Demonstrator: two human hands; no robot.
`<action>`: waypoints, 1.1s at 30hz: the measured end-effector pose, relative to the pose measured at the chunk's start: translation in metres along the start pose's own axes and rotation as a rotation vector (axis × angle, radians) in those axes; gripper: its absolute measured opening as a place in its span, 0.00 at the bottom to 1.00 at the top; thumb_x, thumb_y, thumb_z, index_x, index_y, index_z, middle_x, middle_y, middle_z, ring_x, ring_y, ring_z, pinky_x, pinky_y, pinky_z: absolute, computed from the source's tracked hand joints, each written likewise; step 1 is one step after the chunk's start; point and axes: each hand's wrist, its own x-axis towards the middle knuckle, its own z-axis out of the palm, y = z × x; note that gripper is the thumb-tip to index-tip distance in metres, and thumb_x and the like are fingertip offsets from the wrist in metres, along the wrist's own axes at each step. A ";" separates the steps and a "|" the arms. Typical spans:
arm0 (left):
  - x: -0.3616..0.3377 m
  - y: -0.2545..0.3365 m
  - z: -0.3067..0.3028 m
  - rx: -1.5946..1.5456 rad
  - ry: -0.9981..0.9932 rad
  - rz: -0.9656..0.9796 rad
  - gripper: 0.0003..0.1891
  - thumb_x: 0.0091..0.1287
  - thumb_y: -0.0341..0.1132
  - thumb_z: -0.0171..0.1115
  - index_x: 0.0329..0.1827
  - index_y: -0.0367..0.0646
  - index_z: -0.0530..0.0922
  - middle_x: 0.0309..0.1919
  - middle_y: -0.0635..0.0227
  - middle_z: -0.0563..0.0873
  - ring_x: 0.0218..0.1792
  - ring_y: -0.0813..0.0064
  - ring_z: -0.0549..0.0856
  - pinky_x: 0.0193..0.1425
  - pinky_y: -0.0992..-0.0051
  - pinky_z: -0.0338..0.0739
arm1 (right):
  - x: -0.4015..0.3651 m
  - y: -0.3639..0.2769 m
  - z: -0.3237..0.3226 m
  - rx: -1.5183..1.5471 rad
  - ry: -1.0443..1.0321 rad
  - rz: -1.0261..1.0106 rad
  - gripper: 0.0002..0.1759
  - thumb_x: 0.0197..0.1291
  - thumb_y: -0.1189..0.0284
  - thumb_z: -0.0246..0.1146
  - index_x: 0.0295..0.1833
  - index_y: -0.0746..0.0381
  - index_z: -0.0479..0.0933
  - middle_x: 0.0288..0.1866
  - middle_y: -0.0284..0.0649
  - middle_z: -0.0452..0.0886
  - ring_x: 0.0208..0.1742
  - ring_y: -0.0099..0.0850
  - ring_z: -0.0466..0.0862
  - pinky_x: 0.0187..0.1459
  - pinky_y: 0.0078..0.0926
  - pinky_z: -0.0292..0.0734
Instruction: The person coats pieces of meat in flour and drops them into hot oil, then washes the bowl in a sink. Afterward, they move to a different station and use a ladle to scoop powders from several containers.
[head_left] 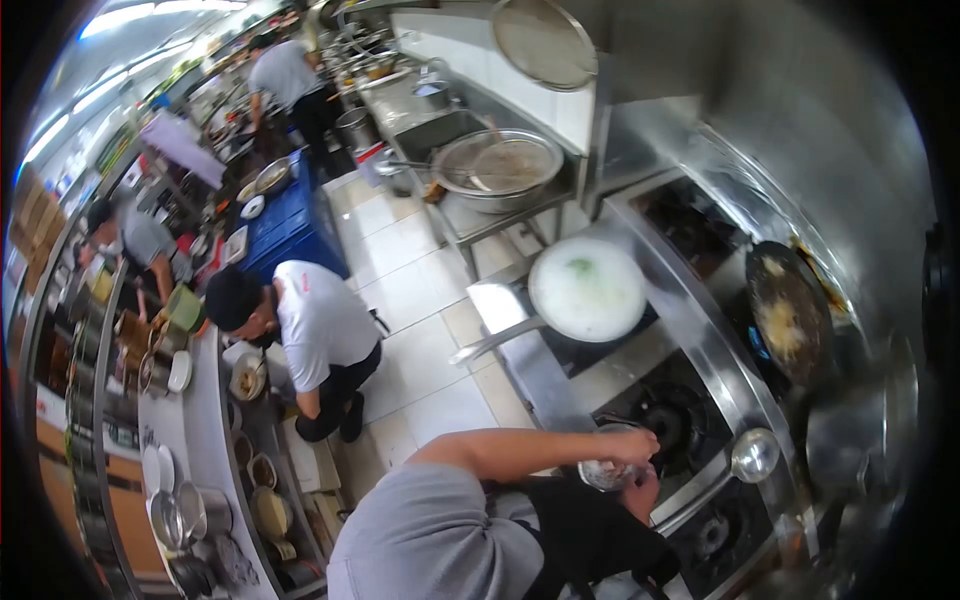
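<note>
My left hand point(632, 446) is closed at the near rim of a small shiny bowl point(602, 476) with pale and reddish bits in it. What its fingers pinch is too small to make out. Close below, my right hand point(640, 492) is wrapped at the bowl's side, its fingers partly hidden. Both hands are over the stove's front edge, beside a burner point(665, 415). A ladle point(755, 456) rests across the stove to the right, its long handle running down towards my right hand.
A long-handled pan point(587, 290) of white, foamy liquid with something green stands on the stove. Behind, a dark wok point(788, 310) sits over a blue flame. A large basin point(497, 168) is on the steel counter. One co-worker point(315, 325) bends over the counter behind me; others work farther off.
</note>
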 end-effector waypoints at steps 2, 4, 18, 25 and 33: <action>0.046 -0.018 -0.013 0.733 -0.201 0.701 0.11 0.69 0.36 0.54 0.46 0.40 0.82 0.29 0.67 0.80 0.30 0.72 0.81 0.32 0.69 0.79 | 0.003 0.013 0.001 -0.051 0.082 -0.124 0.18 0.59 0.74 0.61 0.53 0.70 0.78 0.53 0.53 0.83 0.55 0.44 0.83 0.59 0.35 0.74; 0.034 0.020 -0.028 0.346 -0.336 0.434 0.12 0.64 0.29 0.59 0.49 0.41 0.82 0.42 0.68 0.82 0.39 0.74 0.82 0.38 0.70 0.82 | 0.005 0.010 -0.004 -0.037 0.056 -0.189 0.15 0.58 0.74 0.61 0.50 0.69 0.80 0.51 0.51 0.84 0.55 0.44 0.83 0.59 0.35 0.75; 0.215 0.329 0.001 1.431 0.404 0.730 0.14 0.60 0.34 0.56 0.39 0.30 0.84 0.42 0.43 0.86 0.47 0.46 0.85 0.54 0.57 0.80 | -0.050 -0.012 -0.054 0.076 0.142 0.209 0.22 0.61 0.67 0.59 0.58 0.67 0.76 0.52 0.51 0.83 0.51 0.43 0.83 0.53 0.33 0.77; 0.258 0.333 -0.022 1.415 0.497 0.443 0.15 0.60 0.32 0.60 0.46 0.30 0.82 0.48 0.42 0.85 0.52 0.46 0.84 0.58 0.58 0.78 | -0.074 0.004 -0.055 0.054 0.200 0.289 0.22 0.60 0.65 0.60 0.58 0.66 0.76 0.52 0.51 0.83 0.47 0.43 0.83 0.51 0.33 0.77; 0.192 0.357 -0.020 1.394 0.603 0.824 0.10 0.61 0.33 0.61 0.39 0.35 0.82 0.39 0.47 0.87 0.46 0.48 0.85 0.52 0.57 0.80 | -0.063 0.019 -0.030 0.037 0.305 -0.011 0.17 0.60 0.67 0.61 0.52 0.65 0.79 0.28 0.38 0.81 0.26 0.26 0.78 0.31 0.26 0.74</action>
